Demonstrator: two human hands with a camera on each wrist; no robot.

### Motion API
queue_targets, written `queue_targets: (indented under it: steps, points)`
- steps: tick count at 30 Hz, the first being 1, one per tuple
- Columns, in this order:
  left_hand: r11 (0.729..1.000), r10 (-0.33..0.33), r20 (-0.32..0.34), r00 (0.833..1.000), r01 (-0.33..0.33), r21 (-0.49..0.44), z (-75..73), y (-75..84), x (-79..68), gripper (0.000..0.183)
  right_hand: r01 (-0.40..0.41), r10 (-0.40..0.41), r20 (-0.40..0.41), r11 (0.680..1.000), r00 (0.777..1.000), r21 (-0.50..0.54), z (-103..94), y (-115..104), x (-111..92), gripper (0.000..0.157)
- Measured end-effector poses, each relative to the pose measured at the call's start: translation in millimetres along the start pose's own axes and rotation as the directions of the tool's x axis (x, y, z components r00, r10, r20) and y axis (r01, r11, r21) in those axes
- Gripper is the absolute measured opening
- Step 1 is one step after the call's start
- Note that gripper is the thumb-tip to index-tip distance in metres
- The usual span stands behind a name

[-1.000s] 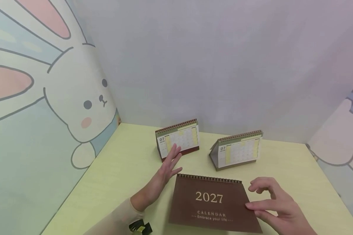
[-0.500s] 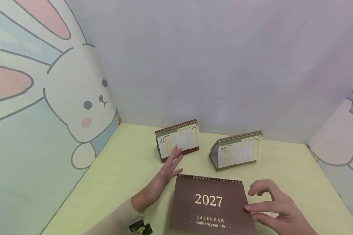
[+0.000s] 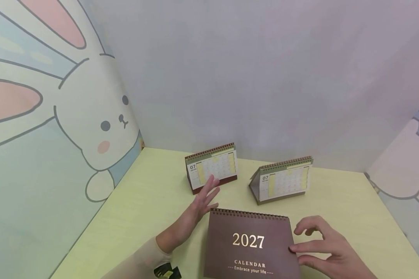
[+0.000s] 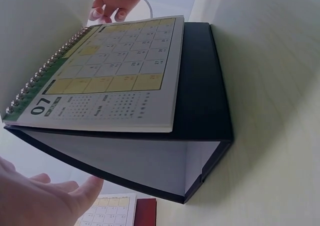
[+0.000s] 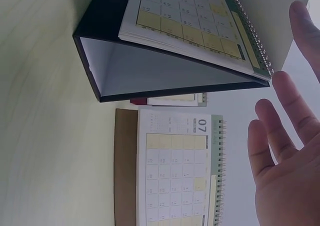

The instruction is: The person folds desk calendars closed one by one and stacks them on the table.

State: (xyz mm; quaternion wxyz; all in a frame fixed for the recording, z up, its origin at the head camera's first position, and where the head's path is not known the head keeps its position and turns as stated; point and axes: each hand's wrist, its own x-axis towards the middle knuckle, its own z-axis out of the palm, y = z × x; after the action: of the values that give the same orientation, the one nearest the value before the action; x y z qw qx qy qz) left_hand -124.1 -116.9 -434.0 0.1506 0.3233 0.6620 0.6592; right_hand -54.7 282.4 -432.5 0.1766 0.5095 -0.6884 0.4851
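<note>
A desk calendar (image 3: 251, 240) with a brown cover lettered 2027 stands nearest me, bound by a spiral along its top. My right hand (image 3: 329, 246) pinches the cover's right edge, one finger on its front. In both wrist views the cover is raised off a July page (image 4: 115, 56) on a dark triangular stand (image 5: 165, 71). My left hand (image 3: 192, 213) has its fingers extended, fingertips close by the calendar's upper left corner. In the left wrist view that hand (image 4: 45, 201) is behind the stand's back panel, one fingertip right at its edge.
Farther back stand a red-based calendar (image 3: 213, 166) on the left and a brown-based calendar (image 3: 283, 180) on the right, both showing month 07. The pale yellow table (image 3: 153, 178) meets a grey back wall (image 3: 251, 77) and a rabbit-printed side wall (image 3: 87, 128).
The cover's free lower edge has swung downward and the lettering faces me more squarely. My right hand has dropped slightly with it. The left hand stays almost in place.
</note>
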Motion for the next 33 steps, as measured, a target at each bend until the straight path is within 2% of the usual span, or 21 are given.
queue_targets:
  steps: [4,8,12,15,20,22,25,29,31,33]
  points:
    - [1.0,-0.012,0.01,1.0,0.012,-0.004,1.1,0.6,0.2,0.057,-0.04,0.04,-0.006,0.999,0.999,-0.005,0.4,0,-4,0.036]
    - [0.999,-0.046,0.008,0.999,0.046,-0.003,1.3,-0.9,0.4,0.057,-0.095,0.095,-0.007,0.993,0.995,-0.071,0.8,2,-9,0.042]
    - [0.995,-0.095,-0.004,0.995,0.095,-0.005,1.7,-2.0,0.1,0.057,-0.123,0.122,-0.016,0.978,0.992,-0.169,0.5,6,-15,0.045]
    - [0.994,-0.106,-0.005,0.994,0.106,0.0,2.2,-2.3,-0.2,0.056,-0.151,0.15,-0.021,0.964,0.988,-0.218,0.2,9,-19,0.044]
    - [0.991,-0.131,-0.002,0.991,0.131,0.008,2.7,-3.8,-0.6,0.055,-0.18,0.173,-0.05,0.954,0.984,-0.24,0.7,14,-25,0.052]
    - [0.989,-0.147,-0.001,0.989,0.147,0.012,3.1,-5.2,-1.3,0.054,-0.223,0.21,-0.079,0.94,0.975,-0.257,1.4,14,-26,0.058]
    - [0.988,-0.155,0.007,0.988,0.155,0.008,4.2,-9.2,-2.7,0.057,-0.379,0.362,-0.111,0.883,0.925,-0.278,2.8,10,-26,0.064]
    - [0.978,-0.186,-0.005,0.983,0.186,0.096,7.0,-9.7,-4.9,0.063,-0.565,0.568,-0.074,0.78,0.819,-0.268,7.0,9,-25,0.072]
    - [0.961,-0.204,-0.024,0.979,0.205,0.187,7.2,-8.5,-3.6,0.06,-0.603,0.62,-0.032,0.749,0.784,-0.275,9.2,12,-23,0.078]
    - [0.943,-0.196,-0.036,0.98,0.198,0.268,5.8,-5.8,0.2,0.054,-0.625,0.655,0.001,0.722,0.756,-0.297,10.7,17,-18,0.08]
